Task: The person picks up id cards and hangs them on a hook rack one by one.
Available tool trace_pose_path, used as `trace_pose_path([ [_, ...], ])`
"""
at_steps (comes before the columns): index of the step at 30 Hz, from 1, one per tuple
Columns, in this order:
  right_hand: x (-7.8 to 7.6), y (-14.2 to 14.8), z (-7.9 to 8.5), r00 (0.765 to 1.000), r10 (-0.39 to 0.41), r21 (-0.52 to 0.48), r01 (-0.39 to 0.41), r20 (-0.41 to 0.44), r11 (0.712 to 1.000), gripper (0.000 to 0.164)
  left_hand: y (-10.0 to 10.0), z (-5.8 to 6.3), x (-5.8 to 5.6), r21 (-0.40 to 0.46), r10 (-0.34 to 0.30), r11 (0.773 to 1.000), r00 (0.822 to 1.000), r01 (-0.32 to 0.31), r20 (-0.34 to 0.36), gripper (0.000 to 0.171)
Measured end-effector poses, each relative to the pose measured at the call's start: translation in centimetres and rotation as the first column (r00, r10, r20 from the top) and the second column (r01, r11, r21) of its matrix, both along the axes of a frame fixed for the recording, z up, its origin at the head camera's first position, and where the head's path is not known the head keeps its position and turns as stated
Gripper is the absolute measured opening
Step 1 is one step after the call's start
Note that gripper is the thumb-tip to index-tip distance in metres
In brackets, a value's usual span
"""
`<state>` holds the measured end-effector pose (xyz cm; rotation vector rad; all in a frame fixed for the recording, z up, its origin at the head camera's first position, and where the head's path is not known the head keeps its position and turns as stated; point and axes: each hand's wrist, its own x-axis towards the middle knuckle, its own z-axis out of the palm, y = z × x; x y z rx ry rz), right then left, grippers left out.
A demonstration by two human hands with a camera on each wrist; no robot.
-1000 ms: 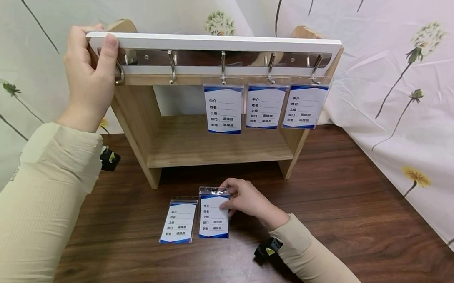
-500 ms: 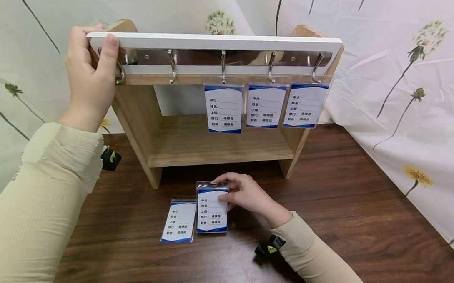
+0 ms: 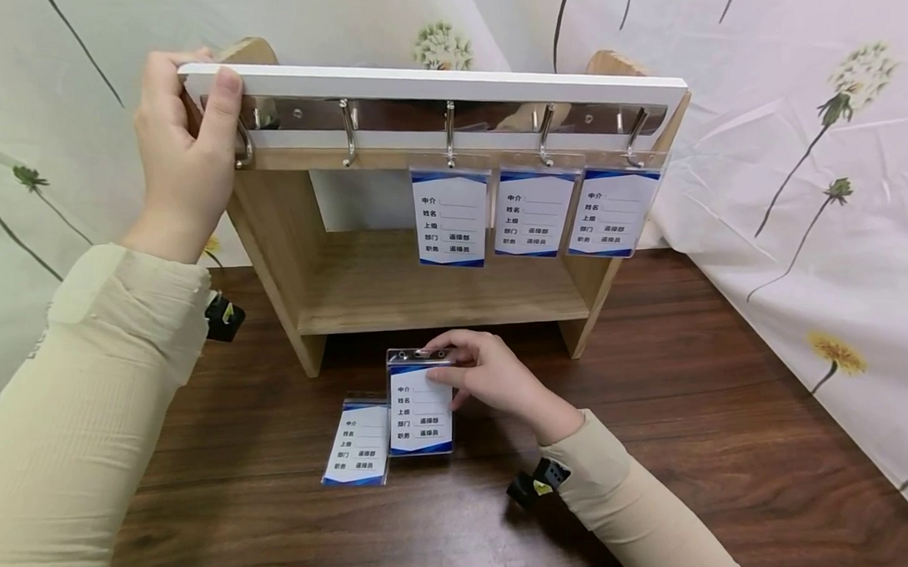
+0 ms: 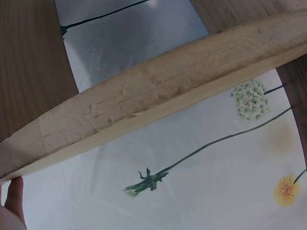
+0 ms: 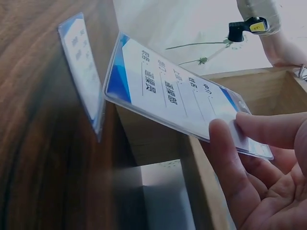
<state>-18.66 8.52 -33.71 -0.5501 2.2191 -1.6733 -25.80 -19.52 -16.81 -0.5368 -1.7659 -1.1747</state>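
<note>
My right hand [image 3: 490,372] pinches a badge [image 3: 421,410] in a clear sleeve by its upper right side. In the right wrist view this badge [image 5: 168,91] is lifted off the tabletop, thumb on its face and fingers behind. A second badge [image 3: 358,444] lies flat on the table just left of it. My left hand [image 3: 186,151] grips the left end of the white hook board [image 3: 417,76], thumb over the front. In the left wrist view only a bit of that hand [image 4: 14,203] shows by the wooden edge. Three badges hang from hooks, among them the middle one [image 3: 452,221].
The wooden rack [image 3: 440,313] stands on the dark table [image 3: 692,442], its lower shelf behind my right hand. Two bare hooks, one of them [image 3: 348,137] second from left, are on the board's left part. Flowered white cloth [image 3: 779,139] hangs behind and at the right.
My right hand has raised the badge off the table and moved it up and slightly left toward the rack. The left hand keeps its grip on the board.
</note>
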Motion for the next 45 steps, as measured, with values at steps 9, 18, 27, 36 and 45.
trace_pose_path([
  [9, -0.4, -0.3, 2.1, 0.999, 0.008, 0.035, -0.006, -0.051, 0.999, 0.025, 0.0, 0.1, -0.1, 0.003, 0.003, 1.0, 1.0, -0.003, -0.001, 0.013],
  [18, -0.6, -0.8, 4.2, 0.99, 0.031, 0.068, -0.021, -0.138, 0.997, 0.023, 0.0, 0.0, 0.1, 0.007, 0.001, 1.0, 1.0, -0.001, 0.016, 0.014],
  [27, -0.8, -1.7, 7.0, 0.963, 0.019, 0.058, -0.004, -0.27, 0.998, 0.021, 0.1, 0.1, 0.0, 0.024, 0.016, 1.0, 0.999, -0.017, 0.052, 0.013],
  [36, -0.7, -2.4, 10.0, 0.934, 0.014, 0.089, 0.019, -0.358, 0.996, 0.02, 0.1, 0.1, 0.1, 0.034, 0.03, 0.999, 0.995, -0.034, 0.094, 0.015],
  [45, -0.9, -2.9, 13.0, 0.897, 0.009, 0.114, 0.046, -0.442, 0.992, 0.019, 0.0, 0.1, 0.1, 0.058, 0.011, 0.998, 0.996, -0.017, 0.089, 0.014],
])
